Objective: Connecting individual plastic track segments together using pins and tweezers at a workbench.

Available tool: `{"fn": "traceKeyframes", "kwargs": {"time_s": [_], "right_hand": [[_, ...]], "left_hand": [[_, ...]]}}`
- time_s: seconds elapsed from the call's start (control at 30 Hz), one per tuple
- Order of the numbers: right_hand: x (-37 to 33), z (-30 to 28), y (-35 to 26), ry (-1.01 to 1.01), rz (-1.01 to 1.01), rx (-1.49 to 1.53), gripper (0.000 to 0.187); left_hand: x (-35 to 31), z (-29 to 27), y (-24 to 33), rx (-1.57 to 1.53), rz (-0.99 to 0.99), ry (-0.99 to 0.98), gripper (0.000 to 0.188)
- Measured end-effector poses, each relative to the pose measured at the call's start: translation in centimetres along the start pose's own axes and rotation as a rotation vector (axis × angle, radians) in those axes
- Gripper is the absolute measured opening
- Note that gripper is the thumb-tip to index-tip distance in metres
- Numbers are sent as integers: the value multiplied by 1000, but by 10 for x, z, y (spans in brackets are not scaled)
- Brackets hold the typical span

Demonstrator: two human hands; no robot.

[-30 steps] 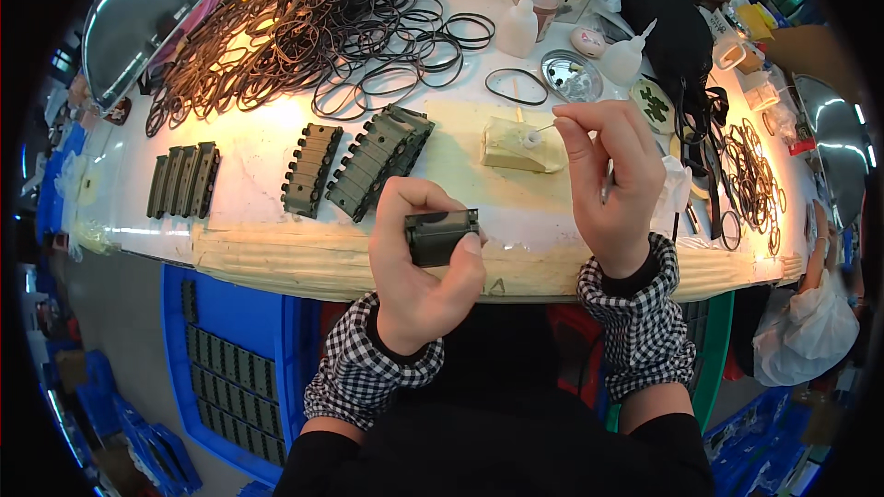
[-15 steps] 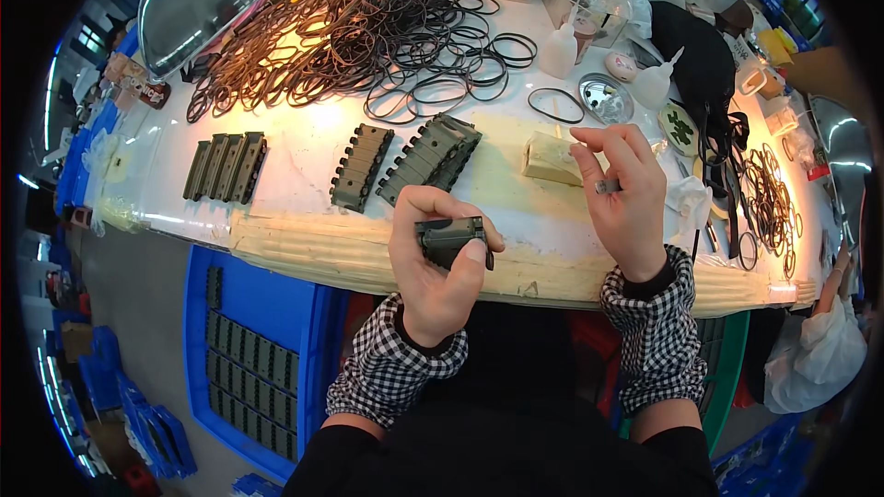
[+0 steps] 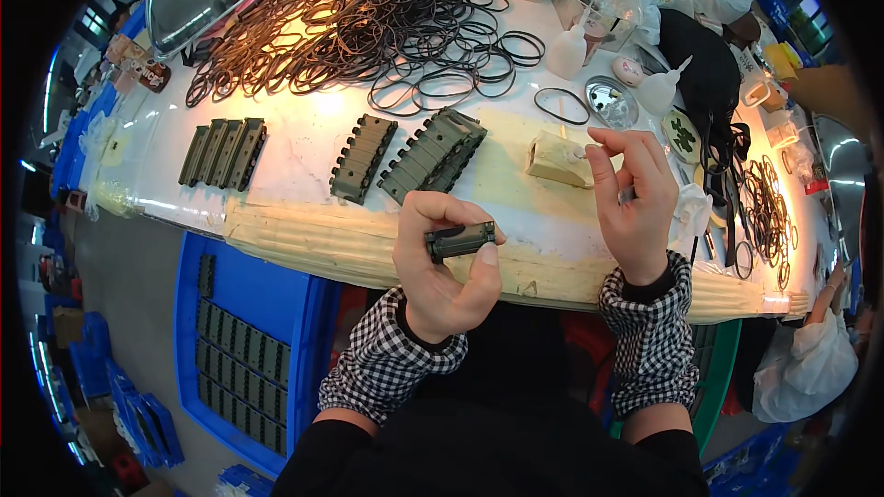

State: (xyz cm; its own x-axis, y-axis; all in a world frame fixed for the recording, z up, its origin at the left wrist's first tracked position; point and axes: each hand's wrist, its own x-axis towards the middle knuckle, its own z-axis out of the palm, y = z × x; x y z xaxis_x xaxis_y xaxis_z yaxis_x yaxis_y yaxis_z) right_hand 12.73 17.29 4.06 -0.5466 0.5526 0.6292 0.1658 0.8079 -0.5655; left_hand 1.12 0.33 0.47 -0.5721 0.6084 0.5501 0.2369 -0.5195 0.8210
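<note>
My left hand (image 3: 440, 271) is closed around a dark green ridged rectangular part (image 3: 460, 240), held above the table's front edge. My right hand (image 3: 635, 198) is raised to the right, with thumb and forefinger drawn close together. Something small and grey shows within its curled fingers, too hidden to name. Just beyond those fingertips lies a pale yellow block (image 3: 557, 160) with a thin stick upright beside it. Beyond my left hand, similar green parts stand side by side in a right group (image 3: 433, 155), a middle group (image 3: 364, 158) and a left group (image 3: 223, 154).
A heap of black rubber bands (image 3: 359, 32) covers the far table. At the back right are a metal dish (image 3: 611, 101), white squeeze bottles (image 3: 566, 53) and a black bag (image 3: 697, 60). Below the padded edge, a blue tray (image 3: 250, 290) holds rows of green parts.
In my left hand the green part has turned, so its long ridged side shows more. My right hand has shifted slightly right, and the grey piece in it is more hidden.
</note>
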Motion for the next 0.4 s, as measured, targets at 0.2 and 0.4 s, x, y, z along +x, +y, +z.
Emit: {"fn": "traceKeyframes", "kwargs": {"time_s": [0.2,0.4], "right_hand": [[0,-16,-24,-38,-9,5,16],[-15,-30,-61,-163,-90,185,17]], "left_hand": [[-1,2,5,89,-32,18,29],[10,-9,3,-895,-492,7,31]]}}
